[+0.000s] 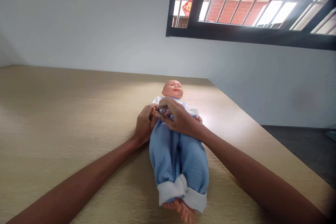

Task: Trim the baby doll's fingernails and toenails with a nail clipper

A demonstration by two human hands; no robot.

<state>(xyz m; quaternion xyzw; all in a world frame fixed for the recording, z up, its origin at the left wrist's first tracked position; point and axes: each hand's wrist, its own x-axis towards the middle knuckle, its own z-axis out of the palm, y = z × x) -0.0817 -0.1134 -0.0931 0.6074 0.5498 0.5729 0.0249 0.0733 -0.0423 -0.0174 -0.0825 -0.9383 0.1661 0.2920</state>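
A baby doll (173, 89) lies on its back, head away from me, in a white top and fleecy blue trousers (164, 154) with white cuffs. My left hand (144, 121) is closed around the doll's hand (153, 111) on the left side of its body. Over the doll's belly, my right hand (180, 116) grips a small metal nail clipper (161, 107). The clipper's tip points left and is close to the doll's fingers; whether it touches them I cannot tell. The doll's other hand (198, 118) rests at its right side, beyond my wrist.
The doll lies on a light wood-grain table (78, 112), whose right edge slants down towards me. Behind it is a pale wall (91, 17) with a dark-framed, barred window (236, 29) at upper right. Dark floor (294, 147) shows beyond the table's right edge.
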